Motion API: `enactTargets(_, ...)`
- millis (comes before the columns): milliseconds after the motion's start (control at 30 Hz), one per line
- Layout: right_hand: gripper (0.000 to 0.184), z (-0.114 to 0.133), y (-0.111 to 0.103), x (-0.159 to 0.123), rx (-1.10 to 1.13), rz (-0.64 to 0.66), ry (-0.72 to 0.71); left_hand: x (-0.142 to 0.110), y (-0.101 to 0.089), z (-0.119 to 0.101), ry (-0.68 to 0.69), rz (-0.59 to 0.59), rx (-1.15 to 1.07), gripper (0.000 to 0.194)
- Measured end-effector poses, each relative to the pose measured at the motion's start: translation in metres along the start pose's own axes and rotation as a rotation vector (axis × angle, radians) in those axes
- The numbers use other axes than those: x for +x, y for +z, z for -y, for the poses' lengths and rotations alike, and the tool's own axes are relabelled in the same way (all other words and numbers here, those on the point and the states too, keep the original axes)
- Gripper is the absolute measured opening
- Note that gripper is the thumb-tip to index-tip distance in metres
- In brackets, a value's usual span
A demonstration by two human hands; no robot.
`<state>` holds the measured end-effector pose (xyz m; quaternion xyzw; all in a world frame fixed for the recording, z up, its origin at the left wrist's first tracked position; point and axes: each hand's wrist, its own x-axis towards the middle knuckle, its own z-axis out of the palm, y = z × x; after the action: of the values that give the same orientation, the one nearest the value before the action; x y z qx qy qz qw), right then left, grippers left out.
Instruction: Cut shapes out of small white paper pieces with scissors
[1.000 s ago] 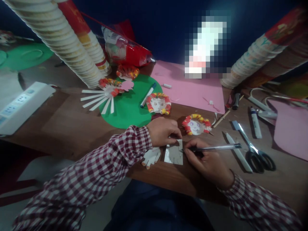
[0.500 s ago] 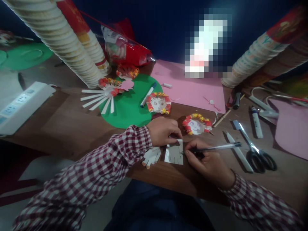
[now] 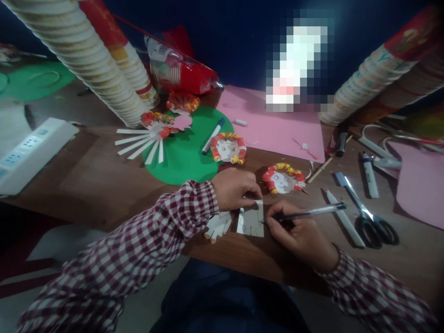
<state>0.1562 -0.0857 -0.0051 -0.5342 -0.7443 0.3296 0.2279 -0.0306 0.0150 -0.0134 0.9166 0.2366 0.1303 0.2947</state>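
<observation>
Head view: card [image 3: 252, 227] lies flat on the desk [image 3: 239, 254] between the hands, long axis running away from the person. Left hand [image 3: 237, 188] is nearer, at the far edge, fingertips bent onto it; can't tell if pinched or just pressed. Right hand [image 3: 300, 236] sits just right of the card, fingers clamped on the pen [image 3: 312, 211]. Pen runs crosswise to the card, tip pointing left at its right edge; contact too small to confirm. Paper cutout [image 3: 219, 227] just left, partly under the sleeve [image 3: 189, 206].
</observation>
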Motion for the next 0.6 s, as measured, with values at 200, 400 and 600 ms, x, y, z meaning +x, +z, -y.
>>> enactTargets(200,0.009,0.003,-0.011,0.001,0.089,-0.082,0.042,0.000,0.000,0.000,0.012,-0.005,-0.017,0.017)
enactTargets(400,0.007,0.004,-0.015,0.001,0.124,-0.106,0.040,0.001,0.000,0.000,0.009,-0.003,0.000,0.016)
enactTargets(600,0.008,0.003,-0.015,0.003,0.172,-0.136,0.018,0.000,-0.001,-0.001,0.005,-0.020,-0.004,0.014)
